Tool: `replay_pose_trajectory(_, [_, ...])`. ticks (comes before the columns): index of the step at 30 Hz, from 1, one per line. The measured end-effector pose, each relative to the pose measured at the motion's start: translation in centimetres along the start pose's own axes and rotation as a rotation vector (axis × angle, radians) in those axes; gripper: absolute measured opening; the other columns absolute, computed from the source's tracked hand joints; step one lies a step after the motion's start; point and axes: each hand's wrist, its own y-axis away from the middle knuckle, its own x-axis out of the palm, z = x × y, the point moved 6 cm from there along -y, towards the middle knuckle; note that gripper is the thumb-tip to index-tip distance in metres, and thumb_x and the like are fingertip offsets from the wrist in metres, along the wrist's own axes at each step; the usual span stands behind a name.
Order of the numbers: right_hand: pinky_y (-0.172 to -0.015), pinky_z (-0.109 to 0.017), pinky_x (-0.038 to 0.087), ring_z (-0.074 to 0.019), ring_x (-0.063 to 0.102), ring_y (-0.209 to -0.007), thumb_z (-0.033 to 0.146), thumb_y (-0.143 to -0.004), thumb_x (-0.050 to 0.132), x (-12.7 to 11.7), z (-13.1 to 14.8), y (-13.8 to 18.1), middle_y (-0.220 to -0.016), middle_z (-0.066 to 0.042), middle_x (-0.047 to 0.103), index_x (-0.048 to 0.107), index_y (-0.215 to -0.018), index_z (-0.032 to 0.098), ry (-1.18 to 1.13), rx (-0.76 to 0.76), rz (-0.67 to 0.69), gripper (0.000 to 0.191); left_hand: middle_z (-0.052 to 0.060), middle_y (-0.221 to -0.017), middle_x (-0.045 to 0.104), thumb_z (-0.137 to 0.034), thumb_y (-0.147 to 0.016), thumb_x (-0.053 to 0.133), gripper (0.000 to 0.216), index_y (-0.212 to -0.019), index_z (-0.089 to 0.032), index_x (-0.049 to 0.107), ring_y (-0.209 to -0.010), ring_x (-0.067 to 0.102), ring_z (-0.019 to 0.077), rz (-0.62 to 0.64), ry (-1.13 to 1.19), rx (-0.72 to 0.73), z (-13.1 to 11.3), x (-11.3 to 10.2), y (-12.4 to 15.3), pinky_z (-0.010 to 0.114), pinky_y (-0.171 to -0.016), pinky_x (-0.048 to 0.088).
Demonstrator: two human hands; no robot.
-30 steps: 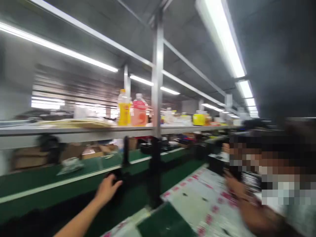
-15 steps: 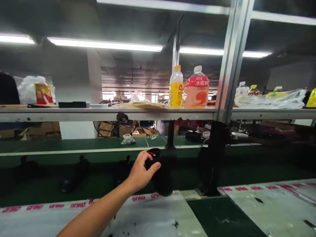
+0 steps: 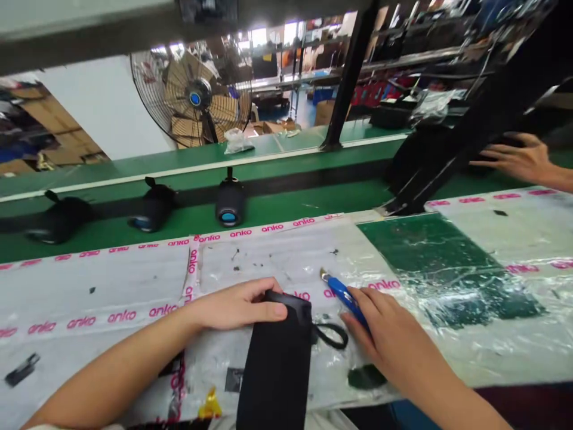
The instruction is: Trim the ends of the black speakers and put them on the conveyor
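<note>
My left hand (image 3: pixel 250 303) grips the top end of a black, cloth-covered portable speaker (image 3: pixel 280 364), which is held near the bench's front edge, its lower end cut off by the picture. A black strap loop (image 3: pixel 333 336) sticks out from the speaker's right side. Just right of the strap, my right hand (image 3: pixel 380 322) is closed around a slim blue-handled tool (image 3: pixel 342 294). The tool has a metal collar and a small brownish tip pointing up and left; its exact kind is unclear. Tool and speaker are apart.
Several similar black speakers, one a blue-ended speaker (image 3: pixel 230 203), rest on the green conveyor belt (image 3: pixel 286 206). A slanted black post (image 3: pixel 465 125) rises at right, where another person's hand (image 3: pixel 523 158) reaches over the belt. Taped plastic sheeting (image 3: pixel 277 257) covers the bench.
My view has tilted down from the shelf to the bench. My left hand has brought the black speaker from the belt side towards me. My right hand has come into view with the blue-handled tool.
</note>
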Motion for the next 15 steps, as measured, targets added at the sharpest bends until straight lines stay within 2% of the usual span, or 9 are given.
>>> replay_pose_trajectory(2, [-0.075, -0.053, 0.059, -0.036, 0.068, -0.087, 0.034, -0.107, 0.042, 0.7, 0.2, -0.6, -0.1, -0.017, 0.068, 0.065, -0.121, 0.014, -0.005, 0.02, 0.049, 0.034, 0.002, -0.095, 0.066, -0.061, -0.087, 0.074, 0.041, -0.103, -0.023, 0.068, -0.086, 0.061, 0.0217, 0.0, -0.09, -0.006, 0.5, 0.0, -0.3, 0.031, -0.077, 0.049])
replay_pose_trajectory(4, [-0.074, -0.053, 0.06, -0.0357, 0.068, -0.086, 0.03, -0.106, 0.042, 0.5, 0.4, -0.8, -0.098, -0.017, 0.067, 0.065, -0.123, 0.013, -0.021, 0.057, 0.064, 0.033, 0.005, -0.111, 0.064, -0.056, -0.083, 0.08, 0.042, -0.108, -0.025, 0.069, -0.097, 0.062, 0.0251, -0.012, -0.171, 0.016, 0.5, -0.3, -0.7, 0.033, -0.087, 0.049])
replay_pose_trajectory(7, [-0.081, -0.048, 0.061, -0.0335, 0.069, -0.097, 0.029, -0.107, 0.042, -1.7, 0.6, -0.5, -0.111, -0.018, 0.067, 0.057, -0.135, 0.014, -0.072, 0.147, 0.023, 0.035, 0.007, -0.135, 0.057, -0.053, -0.08, 0.084, 0.043, -0.112, -0.027, 0.07, -0.12, 0.058, 0.0306, 0.017, -0.237, 0.059, 0.3, -0.8, -1.6, 0.038, -0.104, 0.045])
replay_pose_trajectory(10, [-0.091, -0.039, 0.06, -0.0286, 0.068, -0.114, 0.034, -0.11, 0.043, -4.8, 0.6, 1.6, -0.126, -0.016, 0.065, 0.051, -0.144, 0.021, -0.166, 0.283, -0.05, 0.038, 0.008, -0.127, 0.06, -0.054, -0.081, 0.083, 0.048, -0.117, -0.028, 0.068, -0.12, 0.057, 0.0309, 0.069, -0.26, 0.087, 0.2, -0.7, -2.5, 0.041, -0.107, 0.045])
replay_pose_trajectory(11, [-0.091, -0.036, 0.06, -0.0275, 0.069, -0.113, 0.038, -0.109, 0.045, -5.4, 0.5, 2.9, -0.125, -0.014, 0.067, 0.053, -0.143, 0.023, -0.238, 0.361, -0.058, 0.038, 0.007, -0.122, 0.061, -0.056, -0.079, 0.084, 0.05, -0.116, -0.028, 0.068, -0.117, 0.057, 0.0309, 0.079, -0.264, 0.099, 0.2, -0.4, -2.8, 0.042, -0.105, 0.045])
replay_pose_trajectory(12, [-0.087, -0.033, 0.061, -0.0271, 0.072, -0.107, 0.042, -0.107, 0.049, -5.7, 0.0, 4.6, -0.119, -0.012, 0.071, 0.058, -0.139, 0.026, -0.415, 0.527, -0.08, 0.037, 0.007, -0.117, 0.061, -0.06, -0.076, 0.085, 0.052, -0.112, -0.026, 0.068, -0.113, 0.056, 0.0309, 0.075, -0.267, 0.117, 0.3, -0.1, -3.2, 0.043, -0.102, 0.046])
replay_pose_trajectory(13, [-0.085, -0.033, 0.062, -0.0276, 0.073, -0.103, 0.046, -0.105, 0.054, -5.3, -0.3, 6.6, -0.114, -0.01, 0.073, 0.06, -0.137, 0.027, -0.615, 0.743, -0.072, 0.038, 0.007, -0.111, 0.06, -0.065, -0.073, 0.086, 0.055, -0.106, -0.024, 0.067, -0.108, 0.056, 0.0303, 0.053, -0.268, 0.143, 0.4, 0.3, -3.5, 0.042, -0.097, 0.047])
replay_pose_trajectory(15, [-0.075, -0.033, 0.063, -0.0281, 0.075, -0.089, 0.054, -0.098, 0.062, -4.1, 1.0, 9.7, -0.097, -0.008, 0.076, 0.067, -0.125, 0.027, -0.979, 0.985, -0.088, 0.039, 0.004, -0.098, 0.058, -0.076, -0.063, 0.086, 0.066, -0.093, -0.022, 0.062, -0.094, 0.055, 0.0268, -0.058, -0.242, 0.21, 0.7, 1.1, -4.1, 0.039, -0.085, 0.048])
